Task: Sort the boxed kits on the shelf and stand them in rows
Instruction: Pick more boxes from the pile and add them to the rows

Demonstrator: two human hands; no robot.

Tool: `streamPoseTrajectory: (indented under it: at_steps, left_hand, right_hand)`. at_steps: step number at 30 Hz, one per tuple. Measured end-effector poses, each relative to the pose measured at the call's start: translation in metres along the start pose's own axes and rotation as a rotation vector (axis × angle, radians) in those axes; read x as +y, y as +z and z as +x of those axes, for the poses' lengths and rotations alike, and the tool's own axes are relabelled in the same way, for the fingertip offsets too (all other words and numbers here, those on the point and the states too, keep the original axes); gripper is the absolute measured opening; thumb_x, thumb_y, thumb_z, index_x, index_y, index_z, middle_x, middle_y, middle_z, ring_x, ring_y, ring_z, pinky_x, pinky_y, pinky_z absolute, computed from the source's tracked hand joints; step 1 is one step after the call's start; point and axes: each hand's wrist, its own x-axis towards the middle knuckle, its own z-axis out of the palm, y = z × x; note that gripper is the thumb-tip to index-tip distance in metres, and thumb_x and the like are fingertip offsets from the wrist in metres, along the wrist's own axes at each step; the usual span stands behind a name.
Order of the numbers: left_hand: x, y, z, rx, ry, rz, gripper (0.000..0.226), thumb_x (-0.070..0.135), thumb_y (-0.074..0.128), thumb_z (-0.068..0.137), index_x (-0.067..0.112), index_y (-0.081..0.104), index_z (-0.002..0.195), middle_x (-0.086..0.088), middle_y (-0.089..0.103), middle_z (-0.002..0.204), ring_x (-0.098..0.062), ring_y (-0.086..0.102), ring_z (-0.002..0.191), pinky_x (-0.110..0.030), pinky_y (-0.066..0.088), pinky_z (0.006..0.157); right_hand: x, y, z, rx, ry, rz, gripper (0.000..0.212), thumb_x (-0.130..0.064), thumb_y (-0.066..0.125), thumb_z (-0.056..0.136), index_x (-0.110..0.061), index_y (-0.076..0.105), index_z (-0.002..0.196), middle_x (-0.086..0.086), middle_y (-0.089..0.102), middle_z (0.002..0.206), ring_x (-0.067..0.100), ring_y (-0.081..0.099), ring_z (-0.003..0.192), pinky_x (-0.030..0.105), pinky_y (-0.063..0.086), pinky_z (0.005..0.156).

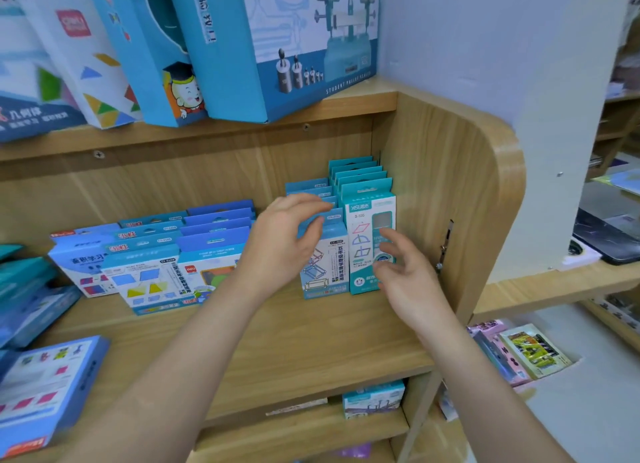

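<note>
On the smooth wood-grain shelf, the left hand has its fingers pinching a slim cardboard kit by its top tab, and the right hand has its fingers spread loosely against a taller box.

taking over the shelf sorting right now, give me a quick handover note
Left hand: pinches the tab of the front narrow blue-topped cardboard box, thumb in front, fingers over the row behind it.
Right hand: open, fingers spread at the front tall teal-and-white cardboard box; contact unclear.
Done: those two rows stand upright at the right end of the wooden shelf; wider blue-topped boxes stand in rows mid-shelf.
Left: the flat blue box lying at the front left and the teal boxes leaning at the far left need standing in rows.
</note>
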Motion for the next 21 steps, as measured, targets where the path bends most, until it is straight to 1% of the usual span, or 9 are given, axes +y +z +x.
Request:
streamPoseTrajectory:
  at_steps: [2,5,7,9,12,14,16,18,21]
  left_hand:
    - [0.001,-0.011,-0.018,0.020,-0.047,-0.088,0.021,0.013,0.059,0.087,0.016,0.072,0.104,0.003,0.069,0.104,-0.008,0.061,0.089,-0.022,0.048,0.081]
    - [0.002,-0.029,-0.048,0.013,-0.123,-0.113,0.020,0.017,0.058,0.087,0.018,0.073,0.100,0.009,0.071,0.092,0.000,0.060,0.077,-0.018,0.049,0.073]
    - [0.000,-0.042,-0.069,0.021,-0.195,-0.105,0.019,0.019,0.059,0.086,0.022,0.073,0.099,0.016,0.070,0.087,0.003,0.061,0.074,-0.019,0.051,0.072]
    - [-0.004,-0.058,-0.089,0.033,-0.256,-0.080,0.019,0.021,0.061,0.084,0.024,0.074,0.098,0.018,0.070,0.086,0.008,0.060,0.073,-0.018,0.051,0.073]
    - [-0.010,-0.083,-0.114,0.006,-0.295,-0.003,0.020,0.021,0.060,0.081,0.023,0.075,0.095,0.019,0.067,0.083,0.015,0.055,0.070,-0.010,0.046,0.069]
    - [-0.019,-0.105,-0.133,0.009,-0.341,0.047,0.019,0.019,0.061,0.079,0.023,0.075,0.091,0.018,0.067,0.081,0.011,0.056,0.067,-0.005,0.043,0.064]
    - [-0.032,-0.128,-0.152,0.003,-0.385,0.099,0.020,0.016,0.060,0.077,0.023,0.075,0.088,0.020,0.067,0.081,0.009,0.057,0.069,-0.002,0.040,0.064]
    - [-0.047,-0.149,-0.171,-0.017,-0.421,0.148,0.021,0.012,0.060,0.077,0.023,0.075,0.088,0.022,0.064,0.082,0.011,0.056,0.074,-0.003,0.040,0.068]
    - [-0.074,-0.179,-0.201,-0.099,-0.512,0.254,0.026,0.008,0.067,0.079,0.026,0.072,0.096,0.016,0.067,0.096,0.002,0.059,0.090,-0.014,0.043,0.080]
  right_hand:
    - [0.000,0.000,-0.002,-0.013,-0.059,-0.085,0.047,-0.008,0.049,0.095,-0.032,0.043,0.134,-0.008,0.053,0.119,0.003,0.058,0.096,0.006,0.045,0.059]
    - [-0.004,0.007,-0.005,-0.068,-0.157,-0.246,0.045,-0.010,0.049,0.094,-0.033,0.045,0.132,-0.009,0.057,0.116,0.007,0.058,0.098,0.011,0.046,0.068]
    - [-0.009,0.018,-0.009,-0.138,-0.205,-0.320,0.042,-0.014,0.050,0.094,-0.036,0.046,0.130,-0.012,0.058,0.112,0.006,0.058,0.096,0.011,0.045,0.066]
    - [-0.017,0.034,-0.013,-0.192,-0.261,-0.368,0.040,-0.016,0.051,0.094,-0.038,0.048,0.127,-0.014,0.060,0.107,0.004,0.059,0.090,0.010,0.044,0.065]
    - [-0.030,0.061,-0.020,-0.266,-0.360,-0.397,0.037,-0.012,0.053,0.092,-0.031,0.056,0.123,-0.016,0.062,0.093,0.004,0.060,0.080,0.021,0.048,0.075]
    - [-0.035,0.084,-0.028,-0.330,-0.401,-0.411,0.036,-0.010,0.054,0.090,-0.027,0.059,0.122,-0.017,0.061,0.087,0.003,0.060,0.077,0.026,0.049,0.080]
    - [-0.036,0.108,-0.036,-0.381,-0.431,-0.409,0.035,-0.008,0.056,0.089,-0.026,0.062,0.119,-0.013,0.064,0.087,0.006,0.062,0.076,0.028,0.049,0.080]
    - [-0.034,0.132,-0.044,-0.422,-0.463,-0.414,0.034,-0.010,0.057,0.088,-0.026,0.063,0.118,-0.012,0.065,0.089,0.009,0.063,0.078,0.031,0.050,0.080]
    - [-0.031,0.167,-0.056,-0.471,-0.480,-0.422,0.035,-0.011,0.059,0.086,-0.025,0.063,0.117,-0.009,0.063,0.092,0.009,0.061,0.080,0.030,0.051,0.079]
